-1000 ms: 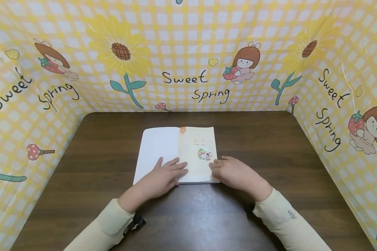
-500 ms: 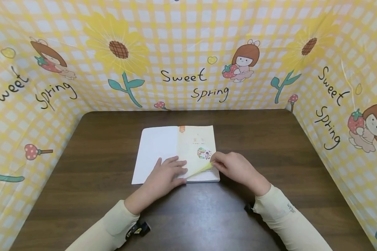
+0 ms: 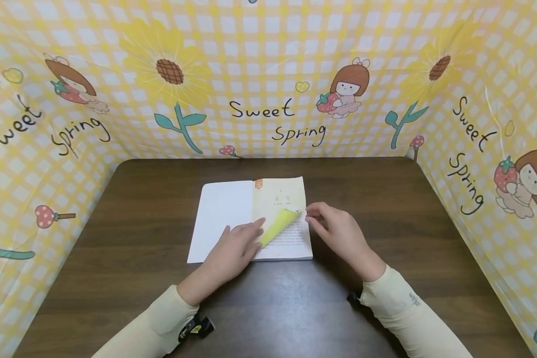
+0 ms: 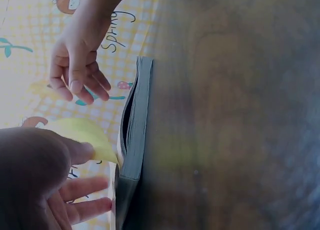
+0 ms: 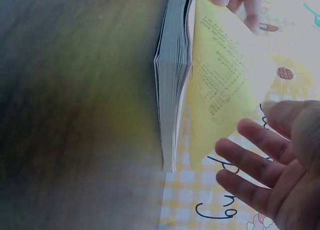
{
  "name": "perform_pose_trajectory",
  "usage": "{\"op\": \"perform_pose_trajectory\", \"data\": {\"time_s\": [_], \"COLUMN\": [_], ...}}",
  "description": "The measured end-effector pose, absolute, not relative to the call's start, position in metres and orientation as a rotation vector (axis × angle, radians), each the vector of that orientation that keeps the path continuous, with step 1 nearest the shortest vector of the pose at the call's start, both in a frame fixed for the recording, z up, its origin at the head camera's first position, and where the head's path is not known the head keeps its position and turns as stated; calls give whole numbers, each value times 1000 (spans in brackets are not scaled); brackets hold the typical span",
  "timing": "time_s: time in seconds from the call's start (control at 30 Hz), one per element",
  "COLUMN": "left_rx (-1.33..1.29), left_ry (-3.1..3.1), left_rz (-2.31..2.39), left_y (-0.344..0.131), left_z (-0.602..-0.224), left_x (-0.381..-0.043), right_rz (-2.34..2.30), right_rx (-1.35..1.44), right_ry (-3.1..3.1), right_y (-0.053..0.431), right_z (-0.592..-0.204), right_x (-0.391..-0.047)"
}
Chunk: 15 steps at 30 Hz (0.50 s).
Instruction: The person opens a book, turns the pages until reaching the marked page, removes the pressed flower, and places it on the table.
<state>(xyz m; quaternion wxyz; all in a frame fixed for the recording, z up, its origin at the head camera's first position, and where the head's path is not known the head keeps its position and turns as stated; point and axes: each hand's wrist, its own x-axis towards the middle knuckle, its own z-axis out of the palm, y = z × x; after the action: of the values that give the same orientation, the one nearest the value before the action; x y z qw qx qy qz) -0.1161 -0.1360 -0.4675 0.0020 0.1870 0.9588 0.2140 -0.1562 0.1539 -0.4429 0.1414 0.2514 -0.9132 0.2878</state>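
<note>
An open book (image 3: pixel 223 219) lies on the table with a blank white left side. On its right side, a leaf (image 3: pixel 279 226) curls up from the lower corner, showing a yellow underside; printed text shows on the page beneath. My left hand (image 3: pixel 232 248) rests on the book near the spine. Its fingers are fairly straight, and the thumb touches the leaf (image 4: pixel 82 135) in the left wrist view. My right hand (image 3: pixel 342 231) hovers at the book's right edge beside the curled leaf (image 5: pixel 222 74). In the right wrist view its fingers are spread loosely, holding nothing.
The dark wooden table (image 3: pixel 152 199) extends around the book. A yellow checked cloth (image 3: pixel 259 59) with flowers and cartoon figures walls it at the back and both sides. Black straps (image 3: pixel 197 326) show at the cuffs.
My right hand pinched the lower right corner of the leaf and lifted it up and leftward, then let go. The leaf now curls higher. The left hand shifted slightly against it.
</note>
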Motion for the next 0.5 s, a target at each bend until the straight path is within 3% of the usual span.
{"op": "perform_pose_trajectory", "data": {"time_s": [0.2,0.5], "left_rx": [617,794], "left_ry": [3204,3387], "left_rz": [676,230], "left_y": [-138,-145], "left_z": [-467,-462], "left_x": [-115,-115], "right_rz": [745,497], "right_rx": [881,1356], "right_ry": [-2726,-2797], "right_y": [154,156], "right_z": [-444,-451], "right_x": [-157,-157]}}
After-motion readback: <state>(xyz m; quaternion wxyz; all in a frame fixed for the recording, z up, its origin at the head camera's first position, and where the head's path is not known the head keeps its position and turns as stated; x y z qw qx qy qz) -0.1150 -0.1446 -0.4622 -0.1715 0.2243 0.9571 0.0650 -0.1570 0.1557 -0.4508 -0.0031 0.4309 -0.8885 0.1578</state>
